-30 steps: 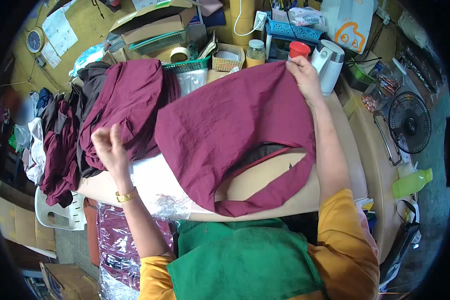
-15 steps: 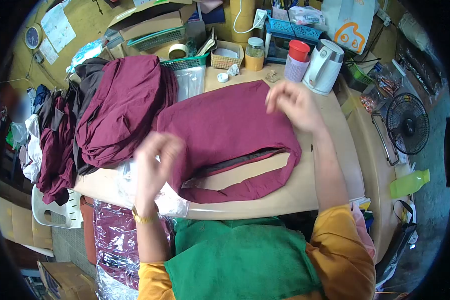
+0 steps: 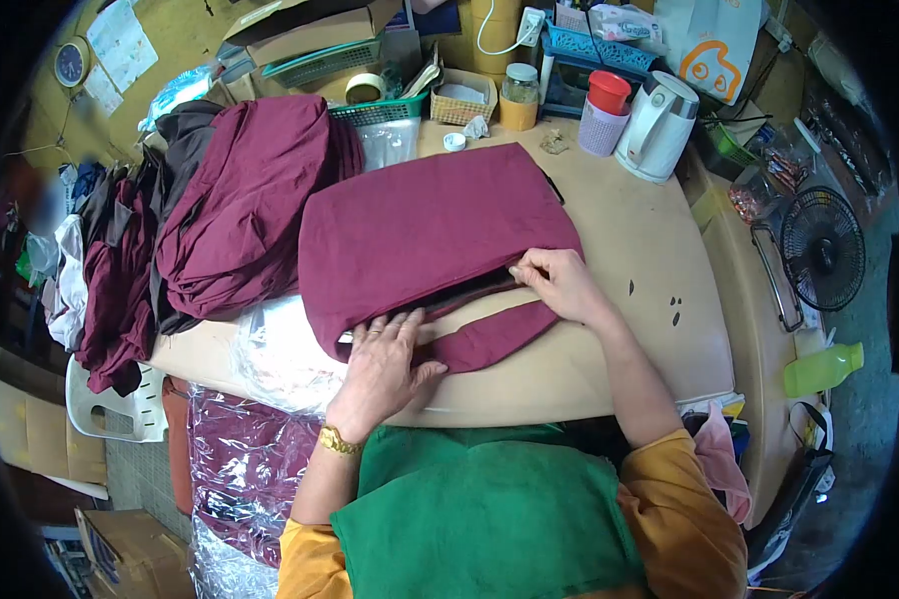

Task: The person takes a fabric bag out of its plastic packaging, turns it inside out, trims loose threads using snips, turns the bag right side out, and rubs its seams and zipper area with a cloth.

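Observation:
A maroon fabric bag [image 3: 430, 225] lies flat on the table, its dark opening and its strap facing me. My left hand [image 3: 382, 364] rests with fingers spread on the lower left of the opening, over the strap's left end. At the right end of the opening, my right hand [image 3: 559, 285] pinches the bag's edge between thumb and fingers. The strap curves between the two hands over the bare tabletop. Left of the bag is a heap of maroon fabric pieces [image 3: 245, 210], with clear plastic [image 3: 285, 349] below it.
Along the back of the table [image 3: 649, 349] stand a white kettle [image 3: 659, 125], a red-lidded cup [image 3: 605, 112], a jar [image 3: 519, 97] and baskets [image 3: 462, 95]. A black fan [image 3: 822, 248] and a green bottle [image 3: 824, 370] are at the right. Wrapped maroon goods [image 3: 245, 469] lie at lower left.
The bag has come down from my raised right hand and now lies flat. Both hands have moved to its opening, and my right hand has taken hold of the edge there.

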### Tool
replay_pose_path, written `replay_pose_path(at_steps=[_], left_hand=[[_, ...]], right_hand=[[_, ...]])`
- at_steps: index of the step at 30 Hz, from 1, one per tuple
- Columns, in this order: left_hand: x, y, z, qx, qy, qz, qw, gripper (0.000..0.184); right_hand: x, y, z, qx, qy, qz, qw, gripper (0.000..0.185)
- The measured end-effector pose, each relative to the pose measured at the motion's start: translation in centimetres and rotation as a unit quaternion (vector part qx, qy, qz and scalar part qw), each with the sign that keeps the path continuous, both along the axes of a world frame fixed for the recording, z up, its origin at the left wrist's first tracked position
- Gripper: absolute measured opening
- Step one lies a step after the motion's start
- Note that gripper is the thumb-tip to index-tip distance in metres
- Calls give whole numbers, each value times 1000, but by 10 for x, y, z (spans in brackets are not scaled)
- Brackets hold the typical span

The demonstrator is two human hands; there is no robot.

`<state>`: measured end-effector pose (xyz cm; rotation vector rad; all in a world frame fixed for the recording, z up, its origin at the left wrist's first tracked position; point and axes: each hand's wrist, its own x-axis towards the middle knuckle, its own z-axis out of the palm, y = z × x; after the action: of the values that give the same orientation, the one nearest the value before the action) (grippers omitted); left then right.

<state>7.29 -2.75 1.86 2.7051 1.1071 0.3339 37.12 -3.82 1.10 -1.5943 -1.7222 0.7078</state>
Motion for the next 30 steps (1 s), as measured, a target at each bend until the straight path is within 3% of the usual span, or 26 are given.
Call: replay_pose_path(at_steps=[2, 4, 5, 6, 8, 9, 10, 12, 14, 16, 17, 18, 22, 24, 26, 28, 30], left_hand=[[-5, -1, 5, -1, -55, -42, 998, 70], [-16, -10, 13, -15, -64, -57, 996, 70], [-22, -13, 13, -7, -83, -27, 996, 62], [-29, -13, 12, -6, -81, -20, 997, 62], [-44, -12, 4, 34, -40, 15, 999, 46], [-56, -6, -21, 30, -21, 23, 999, 35], [-59, -7, -16, 31, -19, 27, 999, 35], [-58, -12, 0, 10, -188, 2, 982, 35], [-64, -17, 4, 73, -212, 67, 972, 35], [-72, -13, -4, -26, -263, 271, 926, 38], [-69, -13, -5, -36, -249, 280, 927, 37], [-63, -13, -3, -73, -243, 275, 927, 31], [-56, -8, -23, -14, -233, 213, 949, 22], [-54, -11, -16, -124, -297, 210, 923, 14], [-50, -17, -13, -148, -319, 194, 916, 10], [-43, -26, -15, -174, -362, 163, 901, 9], [-39, -30, -23, -159, -368, 140, 905, 7]], right_hand=[[-2, -2, -1, 3, 17, -11, 1000, 20], [-15, -17, 0, 103, 139, 29, 985, 16], [-17, -29, 12, 29, 95, 78, 992, 16], [-22, -37, 14, 28, 97, 85, 991, 16], [-34, -49, 11, 164, -183, 176, 953, 19], [-27, -49, -7, 86, -227, 204, 948, 21], [-19, -49, -13, 88, -226, 208, 948, 21], [-8, -45, -10, 5, -182, 181, 966, 17], [-7, -48, 7, -4, -184, 189, 965, 21], [-22, -45, 16, -2, -68, 125, 990, 21], [-35, -43, 20, -3, -43, 124, 991, 20], [-51, -39, 19, -1, -44, 129, 991, 20], [-113, -27, -1, 49, -21, 173, 984, 21], [-131, -23, -5, 45, -25, 185, 981, 23], [-142, -20, -5, 51, -38, 139, 988, 27], [-144, -17, -11, 5, 11, 143, 990, 32], [-144, -15, -27, -55, 143, 157, 976, 31]])
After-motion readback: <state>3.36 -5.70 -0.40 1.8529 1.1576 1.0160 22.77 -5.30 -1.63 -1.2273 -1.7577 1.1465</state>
